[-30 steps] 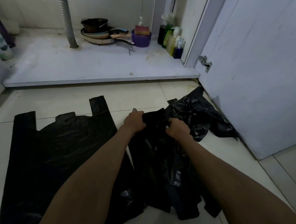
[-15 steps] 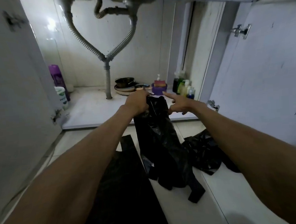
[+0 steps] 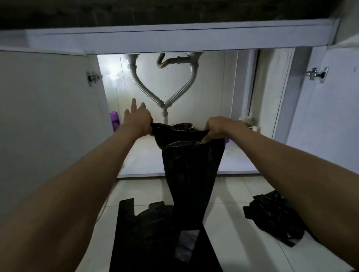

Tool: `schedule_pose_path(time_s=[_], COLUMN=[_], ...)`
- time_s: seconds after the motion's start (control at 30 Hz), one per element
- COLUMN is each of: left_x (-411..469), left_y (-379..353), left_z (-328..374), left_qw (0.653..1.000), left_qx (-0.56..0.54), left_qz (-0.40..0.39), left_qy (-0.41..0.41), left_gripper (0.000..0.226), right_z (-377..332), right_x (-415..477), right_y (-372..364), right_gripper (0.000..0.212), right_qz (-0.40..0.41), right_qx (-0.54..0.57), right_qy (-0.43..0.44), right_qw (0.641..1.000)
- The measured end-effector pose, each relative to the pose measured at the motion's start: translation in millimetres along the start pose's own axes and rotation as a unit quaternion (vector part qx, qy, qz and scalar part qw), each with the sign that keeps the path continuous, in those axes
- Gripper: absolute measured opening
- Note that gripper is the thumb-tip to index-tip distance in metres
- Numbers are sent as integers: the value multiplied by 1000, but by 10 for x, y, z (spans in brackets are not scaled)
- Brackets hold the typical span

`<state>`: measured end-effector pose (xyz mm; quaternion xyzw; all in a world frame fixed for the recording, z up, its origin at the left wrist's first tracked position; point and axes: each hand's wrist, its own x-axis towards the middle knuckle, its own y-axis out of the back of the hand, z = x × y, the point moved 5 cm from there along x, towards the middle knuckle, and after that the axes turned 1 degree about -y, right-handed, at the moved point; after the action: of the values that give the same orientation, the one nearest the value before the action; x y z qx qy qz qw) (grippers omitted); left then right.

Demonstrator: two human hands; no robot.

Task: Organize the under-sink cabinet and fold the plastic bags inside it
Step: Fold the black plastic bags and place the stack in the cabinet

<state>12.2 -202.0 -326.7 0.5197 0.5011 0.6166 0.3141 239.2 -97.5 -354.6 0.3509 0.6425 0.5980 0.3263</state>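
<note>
A black plastic bag (image 3: 190,177) hangs in the air in front of the open under-sink cabinet (image 3: 176,161), its mouth stretched wide between both hands. My left hand (image 3: 138,119) pinches the bag's left top edge with the thumb while its other fingers point straight forward. My right hand (image 3: 217,129) grips the right top edge with curled fingers. A second black bag (image 3: 152,239) lies flat on the tiled floor under the hanging one. A third, crumpled black bag (image 3: 273,216) lies on the floor at the right.
Both white cabinet doors (image 3: 38,128) (image 3: 338,107) stand open at the sides. Grey corrugated drain pipes (image 3: 163,98) hang in the cabinet's middle. A purple bottle (image 3: 114,120) stands at its back left, pans (image 3: 181,126) and bottles (image 3: 251,122) partly hidden behind the bag and my right hand.
Both hands lifted the bag off the floor and raised it high. They moved apart, stretching its top edge open. The view tilted up from the floor toward the cabinet.
</note>
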Motion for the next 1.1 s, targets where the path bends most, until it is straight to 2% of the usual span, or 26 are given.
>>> schedule_pose_path(time_s=[0.13,0.3,0.47,0.57,0.67,0.73,0.87,0.97,1.0,1.1], left_x=[-178,-260,-254,-238,-189,-167,-215,-204,-174,-239], left_y=[-224,-283,-268,-260,-330,-385,-460,-546,-624,-757], left_z=[-438,-464,-352,-320,-351,-382,-459,-601,-685,-821], left_qw=[996,995,992,992,987,984,970,971,971,966], left_qx=[10,30,-60,-83,-124,-143,-170,-117,-94,-41], left_qz=[-69,-76,-108,-98,-99,-106,-167,-203,-214,-237], left_qy=[55,49,28,15,22,30,48,50,57,91], left_gripper=[50,44,40,36,33,39,59,83,89,82], right_z=[136,106,89,-9,-198,-321,-549,-675,-726,-737], right_x=[-17,-22,82,133,100,105,239,319,329,417], right_y=[-89,-150,-234,-308,-316,-315,-405,-472,-497,-592], right_gripper=[39,25,19,36,31,27,31,64,69,54], right_qz=[-6,-27,-18,-22,-14,-4,-52,-92,-90,-25], right_qx=[19,6,-29,-21,-27,-17,40,13,-4,-51], right_qy=[-15,-31,-46,-36,-32,-25,-4,12,20,33], right_qw=[1000,999,998,999,999,1000,998,996,996,998])
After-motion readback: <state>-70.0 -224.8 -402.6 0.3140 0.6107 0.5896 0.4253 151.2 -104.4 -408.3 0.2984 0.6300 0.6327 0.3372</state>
